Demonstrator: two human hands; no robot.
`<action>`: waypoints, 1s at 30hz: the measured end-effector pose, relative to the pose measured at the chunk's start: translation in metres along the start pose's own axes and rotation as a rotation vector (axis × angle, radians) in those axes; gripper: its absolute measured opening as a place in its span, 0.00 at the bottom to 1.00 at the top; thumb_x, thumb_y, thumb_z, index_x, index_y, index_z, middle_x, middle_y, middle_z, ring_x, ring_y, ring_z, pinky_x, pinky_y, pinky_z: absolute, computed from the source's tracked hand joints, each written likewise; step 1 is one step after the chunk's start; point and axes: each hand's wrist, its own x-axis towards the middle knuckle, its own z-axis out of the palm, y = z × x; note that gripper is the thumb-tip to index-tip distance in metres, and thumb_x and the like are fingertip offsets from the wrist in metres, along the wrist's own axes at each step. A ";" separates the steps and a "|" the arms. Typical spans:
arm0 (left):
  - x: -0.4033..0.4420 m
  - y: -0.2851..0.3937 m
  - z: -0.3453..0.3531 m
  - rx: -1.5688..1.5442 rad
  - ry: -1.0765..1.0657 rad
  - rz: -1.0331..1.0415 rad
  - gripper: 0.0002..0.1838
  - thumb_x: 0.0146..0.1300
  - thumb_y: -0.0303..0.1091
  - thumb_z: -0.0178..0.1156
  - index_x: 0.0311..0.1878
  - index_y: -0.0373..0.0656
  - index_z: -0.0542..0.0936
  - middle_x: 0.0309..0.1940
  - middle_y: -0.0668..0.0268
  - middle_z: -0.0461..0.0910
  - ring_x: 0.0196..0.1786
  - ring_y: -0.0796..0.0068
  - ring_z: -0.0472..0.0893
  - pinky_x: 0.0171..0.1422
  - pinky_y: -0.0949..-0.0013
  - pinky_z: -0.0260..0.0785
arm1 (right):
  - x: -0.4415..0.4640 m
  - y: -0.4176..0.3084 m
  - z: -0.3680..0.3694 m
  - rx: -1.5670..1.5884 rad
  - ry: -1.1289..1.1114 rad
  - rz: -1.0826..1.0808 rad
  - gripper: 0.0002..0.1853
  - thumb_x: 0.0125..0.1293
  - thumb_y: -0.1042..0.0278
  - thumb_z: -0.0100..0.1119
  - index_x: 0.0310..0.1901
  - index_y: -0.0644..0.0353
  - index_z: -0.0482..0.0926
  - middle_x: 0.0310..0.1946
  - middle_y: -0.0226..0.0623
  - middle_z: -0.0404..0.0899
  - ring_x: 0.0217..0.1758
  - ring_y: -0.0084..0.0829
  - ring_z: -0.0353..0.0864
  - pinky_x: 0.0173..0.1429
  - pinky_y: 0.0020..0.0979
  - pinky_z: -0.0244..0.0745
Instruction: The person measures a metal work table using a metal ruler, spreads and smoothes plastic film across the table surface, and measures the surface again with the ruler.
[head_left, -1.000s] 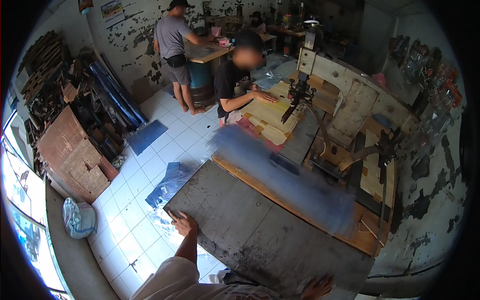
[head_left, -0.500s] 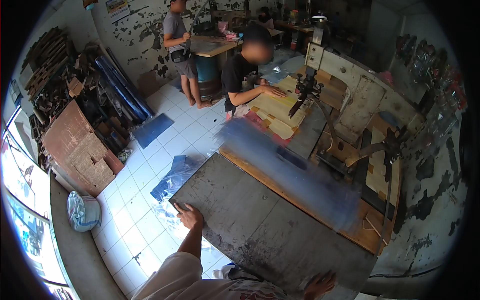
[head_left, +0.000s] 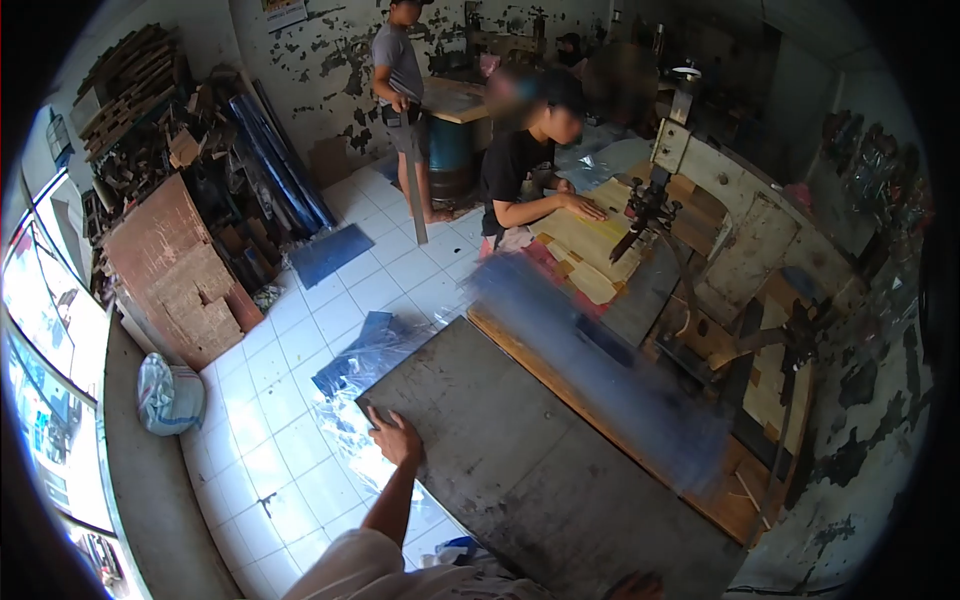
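Observation:
A large dark grey board (head_left: 540, 440) with a scuffed surface lies in front of me. My left hand (head_left: 398, 437) rests on its left edge, fingers stretched out and lying on the surface. At the bottom of the view my right hand (head_left: 634, 585) lies on the near part of the same board; it is dark and partly cut off by the frame. Along the board's far side stretches a smooth, hazy bluish sheet-like thing (head_left: 600, 370), over a wooden tabletop (head_left: 755, 490). Neither hand grips anything that I can see.
Across the work surface a co-worker (head_left: 520, 180) leans over yellowish sheets (head_left: 590, 255) beside a large machine arm (head_left: 760, 190). Another person (head_left: 400, 80) stands near a blue drum (head_left: 452, 160). Clear plastic (head_left: 350, 410), a white sack (head_left: 170, 395) and stacked scrap boards (head_left: 165, 260) occupy the floor.
The whole view has shifted, with the scene sliding right. My left hand stays on the board's edge; my right hand shows less. The standing person's long strip now hangs down.

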 end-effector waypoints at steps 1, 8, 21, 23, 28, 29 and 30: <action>-0.004 0.004 -0.008 -0.040 -0.011 0.003 0.31 0.72 0.50 0.50 0.76 0.58 0.59 0.55 0.43 0.69 0.54 0.43 0.77 0.57 0.47 0.70 | 0.025 -0.010 0.013 0.015 -0.079 0.052 0.27 0.77 0.45 0.41 0.63 0.58 0.73 0.65 0.48 0.68 0.70 0.47 0.65 0.69 0.53 0.60; -0.003 0.003 -0.013 -0.080 -0.023 0.044 0.30 0.72 0.49 0.52 0.74 0.52 0.61 0.57 0.43 0.68 0.55 0.43 0.76 0.59 0.49 0.69 | 0.062 -0.407 -0.101 1.229 -0.297 -1.002 0.14 0.76 0.60 0.53 0.52 0.64 0.75 0.47 0.43 0.78 0.48 0.39 0.81 0.52 0.37 0.76; 0.012 -0.003 -0.014 -0.183 -0.142 -0.026 0.26 0.69 0.42 0.57 0.68 0.52 0.66 0.59 0.45 0.64 0.60 0.40 0.73 0.63 0.49 0.66 | 0.008 -0.902 -0.131 1.172 -1.280 -0.836 0.34 0.69 0.36 0.55 0.61 0.60 0.68 0.45 0.39 0.80 0.43 0.32 0.82 0.48 0.41 0.81; 0.011 -0.003 -0.011 -0.166 -0.125 -0.008 0.26 0.69 0.41 0.57 0.68 0.53 0.66 0.59 0.45 0.64 0.60 0.39 0.72 0.64 0.48 0.66 | -0.005 -0.906 -0.126 1.293 -1.332 -0.791 0.24 0.72 0.43 0.54 0.54 0.57 0.69 0.37 0.31 0.75 0.32 0.24 0.76 0.37 0.32 0.77; 0.011 -0.003 -0.013 -0.197 -0.161 0.003 0.26 0.68 0.41 0.57 0.68 0.53 0.65 0.58 0.44 0.64 0.61 0.39 0.71 0.63 0.47 0.66 | -0.018 -0.876 -0.131 1.564 -1.442 -0.670 0.13 0.77 0.54 0.51 0.47 0.54 0.68 0.23 0.22 0.62 0.18 0.15 0.57 0.21 0.23 0.53; 0.012 -0.005 -0.012 -0.195 -0.157 0.009 0.26 0.68 0.42 0.58 0.68 0.53 0.65 0.58 0.44 0.64 0.61 0.39 0.71 0.63 0.47 0.66 | -0.020 -0.861 -0.141 1.566 -1.406 -0.699 0.14 0.77 0.52 0.51 0.48 0.55 0.68 0.22 0.21 0.60 0.17 0.15 0.55 0.20 0.23 0.52; 0.014 -0.006 -0.011 -0.192 -0.141 0.015 0.26 0.68 0.42 0.58 0.68 0.53 0.65 0.58 0.43 0.64 0.61 0.39 0.71 0.63 0.47 0.66 | -0.022 -0.844 -0.149 1.570 -1.394 -0.743 0.14 0.77 0.52 0.51 0.48 0.55 0.68 0.21 0.21 0.60 0.17 0.15 0.55 0.20 0.23 0.52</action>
